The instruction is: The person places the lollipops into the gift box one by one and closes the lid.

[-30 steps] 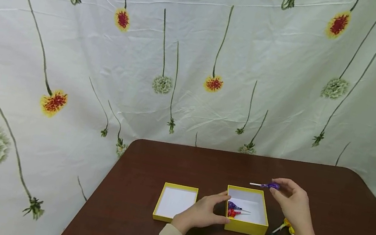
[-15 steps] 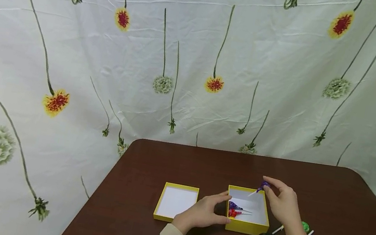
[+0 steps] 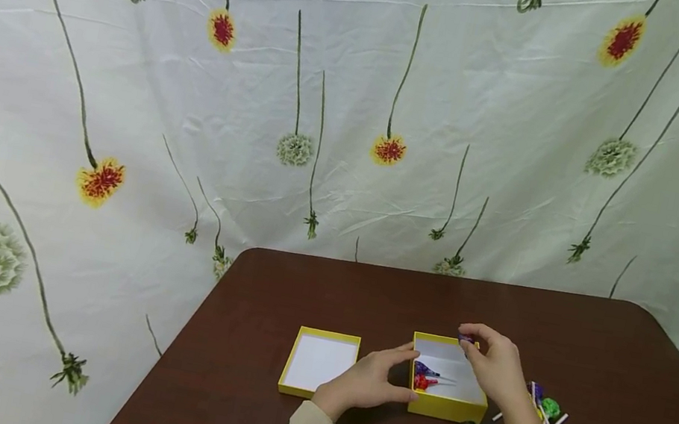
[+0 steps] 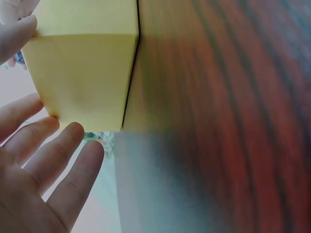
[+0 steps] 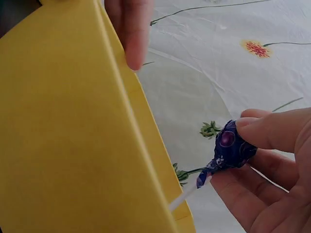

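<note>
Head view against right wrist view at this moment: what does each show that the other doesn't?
Only the head view: the shallow lid, the red lollipop lying in the yellow box, and the loose lollipops outside it. Only the right wrist view: a distinct white stick on the held purple lollipop. Both: the box, the right hand pinching that lollipop, the left hand, and the flowered cloth.

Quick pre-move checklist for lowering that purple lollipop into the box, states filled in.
1. Right hand pinches the purple-wrapped, white-stick lollipop: ok.
2. Left hand touches the left side of the open yellow box with white interior: ok.
3. Shallow yellow lid off, beside the box: ok.
4. Room inside: ok; visible red-wrapped lollipop and blue-purple lollipop lie leftward.
5. Stick tip clear of box wall: cannot tell, hidden.
</note>
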A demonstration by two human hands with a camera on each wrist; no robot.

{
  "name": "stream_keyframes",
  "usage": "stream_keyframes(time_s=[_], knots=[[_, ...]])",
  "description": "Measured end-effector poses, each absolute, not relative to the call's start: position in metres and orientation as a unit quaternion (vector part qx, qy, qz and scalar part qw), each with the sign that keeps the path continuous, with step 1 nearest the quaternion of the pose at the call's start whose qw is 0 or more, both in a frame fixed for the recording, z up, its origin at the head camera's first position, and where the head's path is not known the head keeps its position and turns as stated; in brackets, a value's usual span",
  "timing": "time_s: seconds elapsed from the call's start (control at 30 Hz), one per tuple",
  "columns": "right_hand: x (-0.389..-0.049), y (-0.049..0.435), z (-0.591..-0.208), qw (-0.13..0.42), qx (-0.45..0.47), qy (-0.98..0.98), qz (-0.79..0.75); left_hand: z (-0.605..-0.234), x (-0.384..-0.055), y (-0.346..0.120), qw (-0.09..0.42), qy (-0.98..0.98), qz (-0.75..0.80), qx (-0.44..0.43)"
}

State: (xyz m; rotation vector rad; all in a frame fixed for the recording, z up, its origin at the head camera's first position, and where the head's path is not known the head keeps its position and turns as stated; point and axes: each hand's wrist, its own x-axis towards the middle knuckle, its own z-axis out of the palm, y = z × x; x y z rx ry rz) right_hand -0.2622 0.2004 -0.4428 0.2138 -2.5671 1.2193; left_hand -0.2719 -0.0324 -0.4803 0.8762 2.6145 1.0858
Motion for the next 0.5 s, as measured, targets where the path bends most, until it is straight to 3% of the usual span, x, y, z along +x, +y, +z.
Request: stream_keyframes(time_s=[0.5], knots=[[-0.269, 0.185, -0.46, 0.138, 0.13, -0.883, 0.429, -0.481, -0.274, -0.032, 0.099, 0.876, 0.369, 0.293]])
